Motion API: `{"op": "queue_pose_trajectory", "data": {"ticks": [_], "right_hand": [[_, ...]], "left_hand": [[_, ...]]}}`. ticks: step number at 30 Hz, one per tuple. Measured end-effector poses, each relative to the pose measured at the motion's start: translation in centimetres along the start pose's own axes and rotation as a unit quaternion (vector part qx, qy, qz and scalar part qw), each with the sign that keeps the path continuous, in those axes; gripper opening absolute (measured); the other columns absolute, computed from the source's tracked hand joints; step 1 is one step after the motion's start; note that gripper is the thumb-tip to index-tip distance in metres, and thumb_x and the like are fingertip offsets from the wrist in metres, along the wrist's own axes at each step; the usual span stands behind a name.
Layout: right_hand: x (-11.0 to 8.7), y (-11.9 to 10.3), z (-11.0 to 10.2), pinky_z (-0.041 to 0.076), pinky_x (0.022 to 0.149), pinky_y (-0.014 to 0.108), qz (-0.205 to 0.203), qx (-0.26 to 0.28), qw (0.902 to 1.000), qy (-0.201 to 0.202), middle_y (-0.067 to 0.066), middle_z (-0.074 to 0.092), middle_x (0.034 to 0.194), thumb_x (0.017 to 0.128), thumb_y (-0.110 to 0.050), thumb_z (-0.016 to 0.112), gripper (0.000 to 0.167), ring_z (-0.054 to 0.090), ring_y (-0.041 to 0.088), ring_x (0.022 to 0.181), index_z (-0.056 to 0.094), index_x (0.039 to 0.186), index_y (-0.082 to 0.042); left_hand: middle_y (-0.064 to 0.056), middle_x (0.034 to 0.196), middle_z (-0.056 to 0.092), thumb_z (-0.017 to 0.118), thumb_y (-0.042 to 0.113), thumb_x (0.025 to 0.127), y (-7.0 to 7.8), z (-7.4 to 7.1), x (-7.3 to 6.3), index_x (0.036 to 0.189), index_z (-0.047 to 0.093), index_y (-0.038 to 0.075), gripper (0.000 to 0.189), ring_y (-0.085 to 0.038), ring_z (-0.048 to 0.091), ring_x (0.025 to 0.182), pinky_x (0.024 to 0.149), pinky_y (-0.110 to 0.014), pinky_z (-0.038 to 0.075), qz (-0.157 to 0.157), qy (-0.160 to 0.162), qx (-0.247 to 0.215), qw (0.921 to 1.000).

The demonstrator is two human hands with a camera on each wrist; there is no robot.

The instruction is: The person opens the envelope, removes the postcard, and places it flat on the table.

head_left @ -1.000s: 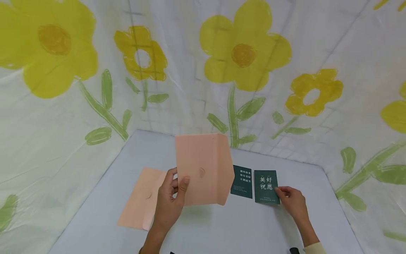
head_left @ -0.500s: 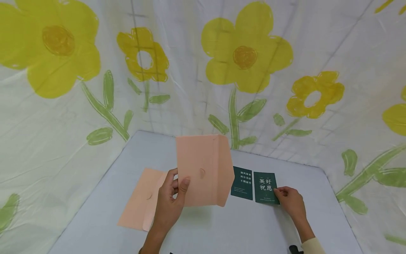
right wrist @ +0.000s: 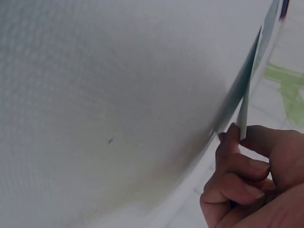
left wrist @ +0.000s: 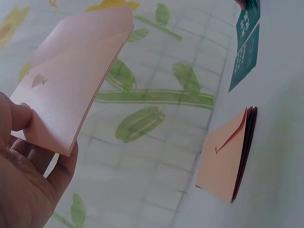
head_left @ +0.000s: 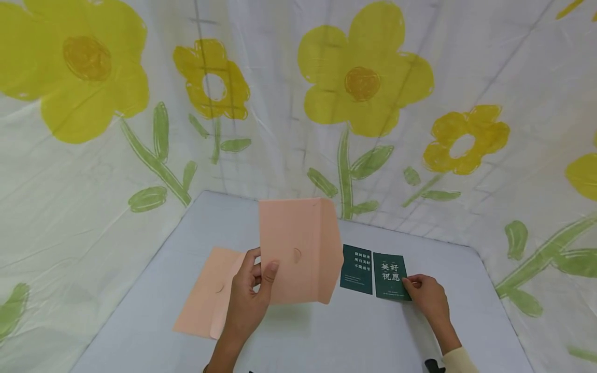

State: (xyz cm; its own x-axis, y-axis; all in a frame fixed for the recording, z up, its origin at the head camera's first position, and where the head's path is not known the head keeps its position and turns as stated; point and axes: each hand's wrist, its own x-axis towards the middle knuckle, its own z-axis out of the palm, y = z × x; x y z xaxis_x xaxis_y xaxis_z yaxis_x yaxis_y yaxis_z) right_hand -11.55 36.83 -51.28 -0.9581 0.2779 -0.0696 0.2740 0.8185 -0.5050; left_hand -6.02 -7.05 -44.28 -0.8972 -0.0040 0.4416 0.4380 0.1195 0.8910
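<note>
Raised above the table, a pink envelope (head_left: 294,233) with its flap unfolded to the right is gripped at its left edge by my left hand (head_left: 252,295). The thumb lies on its front, near a small half-round tab; the fingers go behind. My right hand (head_left: 428,298) pinches the right edge of a dark green card (head_left: 389,285) with pale Chinese lettering. In the right wrist view that card (right wrist: 246,99) is seen edge-on, between thumb and fingers. A second green card (head_left: 356,280) lies just left of it, partly behind the envelope's flap.
More pink envelopes (head_left: 205,295) lie stacked at the left of the white table (head_left: 336,336); the left wrist view shows several layers in that stack (left wrist: 223,161). A white curtain (head_left: 270,145) with yellow flowers hangs behind the table. A small black object (head_left: 434,366) is near the right wrist.
The pinched green card's upper part has tilted slightly left and down since a second ago. Both hands keep their holds, and the envelope stays nearly still.
</note>
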Motion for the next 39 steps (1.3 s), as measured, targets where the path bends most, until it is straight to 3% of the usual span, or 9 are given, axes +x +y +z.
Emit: {"op": "queue_pose_trajectory", "data": {"ticks": [18, 39], "right_hand": [[0.12, 0.05, 0.17, 0.049, 0.06, 0.033, 0.006, -0.007, 1.0, 0.0, 0.025, 0.075, 0.101, 0.104, -0.029, 0.064, 0.045, 0.069, 0.026, 0.08, 0.07, 0.12, 0.012], [0.11, -0.36, 0.4, 0.043, 0.054, 0.033, 0.014, -0.027, 0.9995, -0.013, 0.011, 0.064, 0.078, 0.103, -0.027, 0.068, 0.031, 0.058, 0.024, 0.069, 0.064, 0.098, 0.003]], "left_hand": [[0.0, 0.096, 0.081, 0.057, 0.013, 0.111, -0.14, -0.11, 0.08, 0.137, 0.056, 0.019, 0.027, -0.018, 0.077, 0.082, 0.075, -0.032, 0.062, -0.006, 0.003, -0.005, 1.0], [0.0, 0.095, 0.08, 0.057, 0.013, 0.111, -0.19, -0.36, -0.08, 0.138, 0.056, 0.02, 0.027, -0.019, 0.076, 0.08, 0.074, -0.032, 0.062, -0.008, 0.001, -0.011, 0.9999]]}}
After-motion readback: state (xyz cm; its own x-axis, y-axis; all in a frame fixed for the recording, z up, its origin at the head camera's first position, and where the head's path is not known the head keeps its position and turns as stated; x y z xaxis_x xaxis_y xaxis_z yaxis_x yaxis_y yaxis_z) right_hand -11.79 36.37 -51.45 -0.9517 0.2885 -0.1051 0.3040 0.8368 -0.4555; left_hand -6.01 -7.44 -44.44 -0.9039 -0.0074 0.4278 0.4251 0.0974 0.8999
